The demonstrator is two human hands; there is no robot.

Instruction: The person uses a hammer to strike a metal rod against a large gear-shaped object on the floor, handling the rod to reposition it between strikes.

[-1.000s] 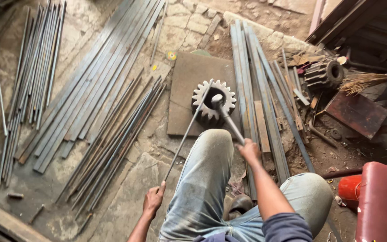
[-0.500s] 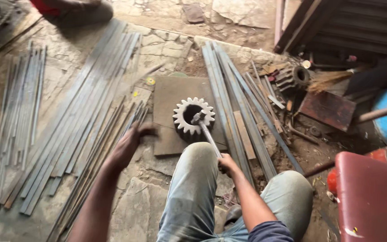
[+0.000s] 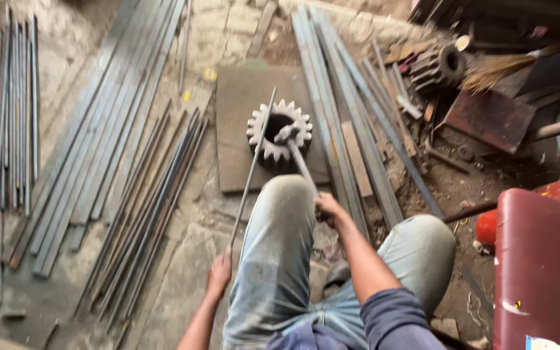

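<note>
A big toothed steel gear (image 3: pixel 279 130) lies on a flat metal plate (image 3: pixel 236 155) on the stone floor. My left hand (image 3: pixel 219 274) grips the near end of a thin metal rod (image 3: pixel 252 170) that slants up across the gear's left rim. My right hand (image 3: pixel 331 211) is closed on the handle of a hammer (image 3: pixel 295 153), whose head rests at the gear's central hole. My knees in pale jeans sit just below the gear.
Bundles of long steel rods and flat bars (image 3: pixel 98 162) lie to the left, more bars (image 3: pixel 348 136) to the right. A second gear (image 3: pixel 437 67) and scrap sit upper right. A red metal box (image 3: pixel 539 266) stands at the right edge.
My left hand reached out to the rods on the left, then came back holding a thin rod that now lies across the gear. The hammer stays at the gear.
</note>
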